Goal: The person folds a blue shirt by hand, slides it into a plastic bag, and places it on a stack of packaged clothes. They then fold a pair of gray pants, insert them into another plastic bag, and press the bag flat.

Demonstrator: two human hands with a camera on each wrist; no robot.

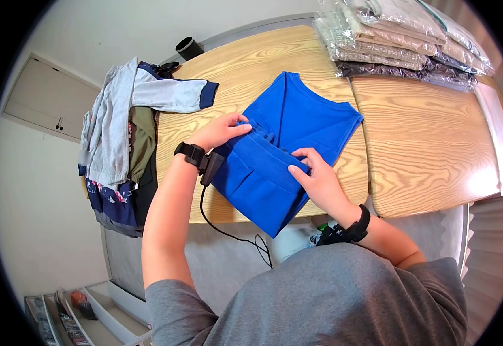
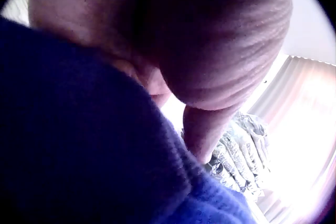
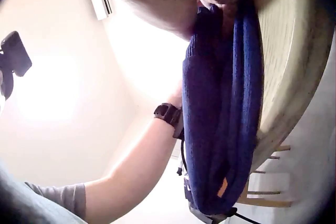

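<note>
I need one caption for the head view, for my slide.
Left hand and right hand hold folded blue clothing on a wooden table.

Your head view looks down from above your fingers [image 1: 237, 117]; your wrist views sit close behind them, left facing plastic-wrapped fabric bundles [image 2: 237, 155] beyond, right facing your bare left forearm [image 3: 137, 166]. All share the folded blue cloth garment [image 1: 257, 187].

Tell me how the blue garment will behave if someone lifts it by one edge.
The blue garment would probably be floppy, since its fabric creases and folds over in layers. Lifted so, it may well fall open, as gaps show between the layers in the right wrist view. It is probably not fragile: it looks like soft cloth.
</note>
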